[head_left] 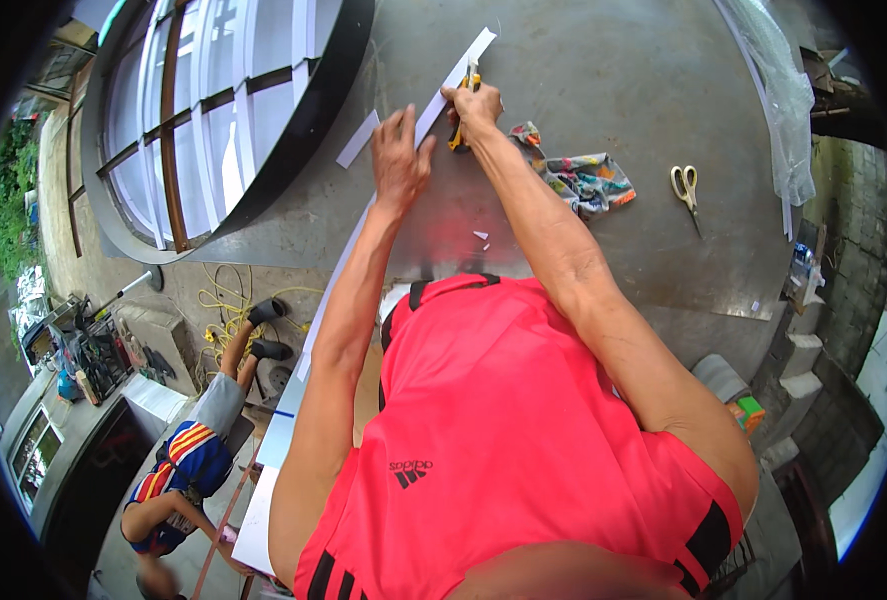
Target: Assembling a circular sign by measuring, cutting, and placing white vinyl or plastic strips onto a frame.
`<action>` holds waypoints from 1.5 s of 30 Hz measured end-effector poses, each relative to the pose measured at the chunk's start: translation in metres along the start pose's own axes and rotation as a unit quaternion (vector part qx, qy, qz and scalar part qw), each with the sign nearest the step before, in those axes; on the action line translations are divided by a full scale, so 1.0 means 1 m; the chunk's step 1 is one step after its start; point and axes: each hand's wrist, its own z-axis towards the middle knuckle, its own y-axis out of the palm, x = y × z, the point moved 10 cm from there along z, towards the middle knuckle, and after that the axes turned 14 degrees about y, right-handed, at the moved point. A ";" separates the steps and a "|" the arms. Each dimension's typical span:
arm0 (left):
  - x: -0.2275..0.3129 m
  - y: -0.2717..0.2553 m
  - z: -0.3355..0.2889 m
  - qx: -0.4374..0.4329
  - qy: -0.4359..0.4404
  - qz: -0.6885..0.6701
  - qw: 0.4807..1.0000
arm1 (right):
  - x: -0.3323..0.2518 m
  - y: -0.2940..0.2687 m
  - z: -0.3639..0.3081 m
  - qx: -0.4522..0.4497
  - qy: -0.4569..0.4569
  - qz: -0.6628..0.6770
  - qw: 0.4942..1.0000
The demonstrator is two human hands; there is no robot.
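Observation:
A long narrow white strip (pixel 453 83) runs slantwise over the grey metal tabletop (pixel 583 60) and on down past my left forearm. My left hand (pixel 400 160) lies over it, palm down and fingers apart, hiding part of it. Further up the strip, my right hand (pixel 477 106) is closed around a yellow-and-black hand tool (pixel 456 137). The tool's upper end rests over the strip; its exact kind is unclear under my fingers. A short white offcut (pixel 358 139) lies just left of my left fingers.
A large round dark frame with crossbars (pixel 191 108) stands at the left. Right of my forearm are a patterned cloth (pixel 588 183) and scissors (pixel 685 190). Clear plastic wrap (pixel 778 110) hangs along the right edge. Lower left, another person (pixel 188 460) bends near a yellow cord (pixel 225 310).

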 end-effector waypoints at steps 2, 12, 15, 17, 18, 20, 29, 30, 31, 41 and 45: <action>-0.006 0.029 0.020 -0.034 0.029 0.017 0.999 | -0.011 0.000 0.000 0.012 -0.031 -0.149 0.988; -0.021 0.054 0.003 -0.029 0.014 0.028 0.999 | -0.062 -0.041 0.015 0.094 -0.237 -0.158 0.954; -0.019 0.051 0.002 -0.035 -0.010 0.022 0.999 | -0.081 -0.048 0.031 0.089 -0.256 -0.152 0.950; -0.018 0.051 0.009 -0.036 -0.018 0.022 0.999 | -0.092 -0.044 0.036 0.073 -0.270 -0.152 0.948; -0.017 0.053 0.015 -0.034 -0.016 0.025 0.999 | -0.092 -0.041 0.042 0.061 -0.247 -0.172 0.952; -0.015 0.059 0.029 -0.032 -0.019 0.028 0.999 | -0.096 -0.034 0.044 0.056 -0.247 -0.217 0.943; -0.020 0.093 0.093 0.022 -0.014 0.011 1.000 | -0.107 -0.030 0.051 -0.031 -0.202 -0.245 0.948; -0.021 0.096 0.095 0.021 -0.014 0.009 1.000 | -0.107 -0.030 0.052 -0.029 -0.200 -0.246 0.948; -0.023 0.096 0.097 0.030 -0.014 0.003 0.999 | -0.106 -0.031 0.052 -0.024 -0.201 -0.242 0.949; -0.028 0.100 0.095 0.065 -0.026 -0.030 0.997 | -0.102 -0.032 0.057 -0.047 -0.187 -0.211 0.958; -0.027 0.098 0.096 0.071 -0.019 -0.018 0.997 | -0.104 -0.032 0.056 -0.039 -0.188 -0.215 0.958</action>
